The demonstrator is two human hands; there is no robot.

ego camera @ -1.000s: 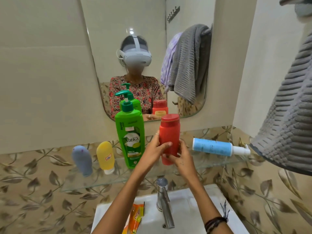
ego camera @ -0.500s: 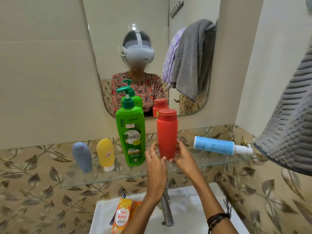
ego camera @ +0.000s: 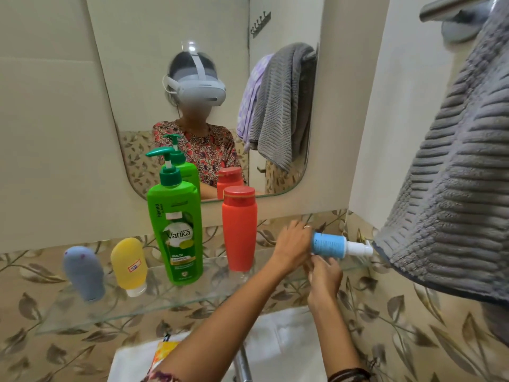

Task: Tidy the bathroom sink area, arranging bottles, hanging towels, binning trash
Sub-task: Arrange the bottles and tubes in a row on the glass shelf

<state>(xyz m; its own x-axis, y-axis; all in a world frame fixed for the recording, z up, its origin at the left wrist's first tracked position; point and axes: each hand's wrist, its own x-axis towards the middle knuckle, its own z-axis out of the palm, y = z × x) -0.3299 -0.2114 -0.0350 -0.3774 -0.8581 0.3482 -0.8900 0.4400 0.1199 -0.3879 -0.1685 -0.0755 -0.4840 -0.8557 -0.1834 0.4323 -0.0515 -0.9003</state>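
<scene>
A blue pump bottle (ego camera: 329, 245) lies on its side at the right end of the glass shelf (ego camera: 165, 301), white nozzle pointing right. My left hand (ego camera: 293, 244) wraps over its base end. My right hand (ego camera: 325, 274) comes up from below, its fingers on the bottle's underside. A red bottle (ego camera: 239, 232) stands upright on the shelf, free of both hands. Left of it stand a green Vatika pump bottle (ego camera: 176, 238), a yellow tube (ego camera: 129, 263) and a grey-blue tube (ego camera: 84, 271), both tubes cap down.
A grey ribbed towel (ego camera: 454, 202) hangs from a bar (ego camera: 451, 6) at the right, close to the blue bottle's nozzle. Below the shelf is the white sink (ego camera: 281, 340) with a chrome tap (ego camera: 242, 365) and an orange sachet (ego camera: 164, 354). A mirror (ego camera: 137, 78) is behind.
Both hands set the red bottle upright on the shelf, let go of it and moved right onto the lying blue bottle.
</scene>
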